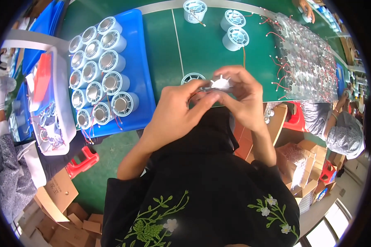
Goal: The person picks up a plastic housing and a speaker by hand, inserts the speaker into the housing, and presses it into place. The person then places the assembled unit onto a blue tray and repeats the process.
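Observation:
Above the near edge of the green table, my two hands meet around a small white plastic part point(221, 83) with short upright prongs. My left hand point(179, 108) pinches at its left side, and a darker bit between those fingers is too hidden to name. My right hand point(245, 92) curls around the right side, its fingers bent over and its thumb below. Just behind my left fingers, a pale blue round housing point(193, 77) is partly covered. Farther back stand an upright pale blue ribbed cup point(238, 38) with a thin wire and a similar one touching it.
On the left, a blue tray point(143, 82) bears rows of pale blue housings with metal discs. Clear plastic parts point(305, 59) with red wires are heaped at right. A white bin point(66, 99) holds wired parts. Co-workers sit on both sides; cardboard boxes point(297, 164) stand below.

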A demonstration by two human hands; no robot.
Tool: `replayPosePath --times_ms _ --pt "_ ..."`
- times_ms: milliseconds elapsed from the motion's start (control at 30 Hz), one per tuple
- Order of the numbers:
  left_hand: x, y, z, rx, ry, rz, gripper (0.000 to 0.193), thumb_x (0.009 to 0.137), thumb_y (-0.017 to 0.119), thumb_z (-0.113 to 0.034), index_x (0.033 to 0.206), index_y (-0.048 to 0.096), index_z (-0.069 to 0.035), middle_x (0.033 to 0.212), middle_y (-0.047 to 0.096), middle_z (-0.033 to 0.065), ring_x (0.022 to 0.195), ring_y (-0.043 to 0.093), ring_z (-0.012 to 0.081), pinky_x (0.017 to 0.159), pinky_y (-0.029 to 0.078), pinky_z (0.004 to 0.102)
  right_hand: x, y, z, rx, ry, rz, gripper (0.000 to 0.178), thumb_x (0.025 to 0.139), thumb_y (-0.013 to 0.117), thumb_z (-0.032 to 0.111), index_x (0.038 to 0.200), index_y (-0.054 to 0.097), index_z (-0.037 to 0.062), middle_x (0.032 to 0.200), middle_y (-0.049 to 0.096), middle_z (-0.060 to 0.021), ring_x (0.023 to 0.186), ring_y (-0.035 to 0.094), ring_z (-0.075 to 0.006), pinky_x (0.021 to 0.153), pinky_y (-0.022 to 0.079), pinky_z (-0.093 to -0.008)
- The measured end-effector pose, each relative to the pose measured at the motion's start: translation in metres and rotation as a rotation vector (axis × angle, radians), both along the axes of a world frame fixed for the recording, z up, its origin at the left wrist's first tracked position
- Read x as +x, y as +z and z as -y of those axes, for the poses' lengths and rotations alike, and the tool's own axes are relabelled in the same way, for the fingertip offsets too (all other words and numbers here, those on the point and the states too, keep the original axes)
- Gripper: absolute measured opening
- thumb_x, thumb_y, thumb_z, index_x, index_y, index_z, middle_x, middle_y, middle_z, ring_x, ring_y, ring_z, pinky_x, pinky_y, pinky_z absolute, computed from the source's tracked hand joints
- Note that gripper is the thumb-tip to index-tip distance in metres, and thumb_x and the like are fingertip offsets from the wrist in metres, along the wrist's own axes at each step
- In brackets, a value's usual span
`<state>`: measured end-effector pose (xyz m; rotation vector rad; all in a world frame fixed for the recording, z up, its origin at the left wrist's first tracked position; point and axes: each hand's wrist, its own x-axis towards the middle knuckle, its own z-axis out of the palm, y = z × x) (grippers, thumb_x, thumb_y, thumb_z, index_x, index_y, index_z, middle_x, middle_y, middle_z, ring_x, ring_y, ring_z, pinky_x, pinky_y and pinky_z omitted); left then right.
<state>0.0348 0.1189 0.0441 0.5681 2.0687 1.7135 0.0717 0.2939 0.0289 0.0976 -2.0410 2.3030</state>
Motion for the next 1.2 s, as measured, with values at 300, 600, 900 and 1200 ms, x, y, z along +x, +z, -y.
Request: replayPosePath --times_ms 300,600,900,1200 --pt "-0.001 -0.014 0.031 -0.07 0.034 0.168 0.018 0.093 0.063 -0.011 0.1 0.067 0.005 0.073 0.065 0.001 0.066 0.05 0.0008 0.056 0.04 0.0196 -0.004 -0.014 0.007 0.223 0.055 -0.058 0.03 0.08 0.064 -0.014 0.107 0.065 -0.0011 0.113 0.061 -0.0116 0.1 0.062 -0.0184 0.089 0.051 -0.0311" --pt "0.001 -0.025 0.035 -0.042 -0.006 0.115 0.012 0.093 0.062 -0.007 0.095 0.067 0.003 0.071 0.061 -0.0019 0.065 0.048 0.001 0.056 0.036 0.0176 -0.007 -0.018 -0.001 0.128 0.229 -0.099 0.031 0.075 0.064 -0.017 0.102 0.068 -0.0024 0.122 0.058 -0.0145 0.11 0.058 -0.0226 0.093 0.049 -0.0337" --pt "-0.005 -0.017 0.03 -0.164 0.108 -0.183 0.008 0.091 0.06 -0.004 0.093 0.063 0.003 0.069 0.063 0.0057 0.059 0.054 0.0063 0.052 0.04 0.0217 -0.016 -0.011 0.007 -0.113 0.246 0.124 0.04 0.076 0.063 -0.018 0.114 0.063 -0.0036 0.12 0.058 -0.0128 0.113 0.055 -0.0217 0.097 0.047 -0.0356" --pt "-0.002 -0.024 0.027 -0.123 0.196 -0.272 0.007 0.085 0.065 -0.006 0.088 0.063 0.0 0.077 0.066 0.0124 0.065 0.066 0.0263 0.056 0.048 0.0337 -0.023 -0.011 0.006 0.068 0.259 0.009 0.042 0.076 0.063 -0.017 0.115 0.063 -0.0009 0.12 0.058 -0.0108 0.11 0.056 -0.0193 0.093 0.047 -0.0342"
